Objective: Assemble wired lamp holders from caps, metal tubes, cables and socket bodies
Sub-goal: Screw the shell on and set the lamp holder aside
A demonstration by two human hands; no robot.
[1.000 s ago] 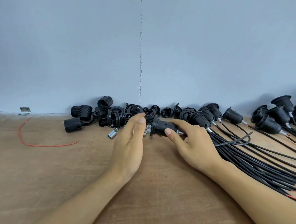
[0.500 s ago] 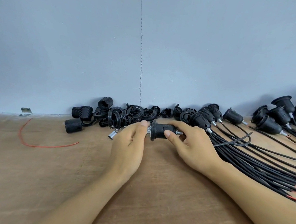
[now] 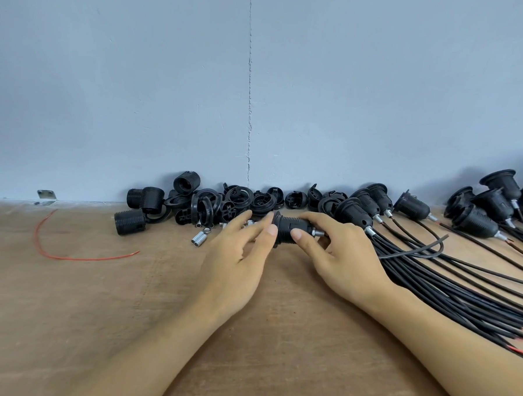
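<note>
My right hand [image 3: 341, 262] grips a black lamp holder [image 3: 292, 228] lying sideways just above the wooden table [image 3: 66, 308]. A short metal tube [image 3: 316, 232] sticks out of the holder's right end, beside my thumb and fingers. My left hand [image 3: 236, 257] comes in from the left. Its thumb and forefinger pinch the flange at the holder's left end. A black cable [image 3: 415, 251] curves away to the right from behind my right hand.
Loose black caps and rings [image 3: 239, 196] lie piled along the grey wall, with threaded socket bodies [image 3: 130, 221] at the left. Small metal tubes [image 3: 199, 240] lie in front. Wired holders [image 3: 356, 209] and their cables [image 3: 446, 286] fan out to the right. A red wire [image 3: 69, 257] lies far left.
My left hand has moved right and closed in on the holder's flange, which it now pinches. My right hand has held the holder nearly still.
</note>
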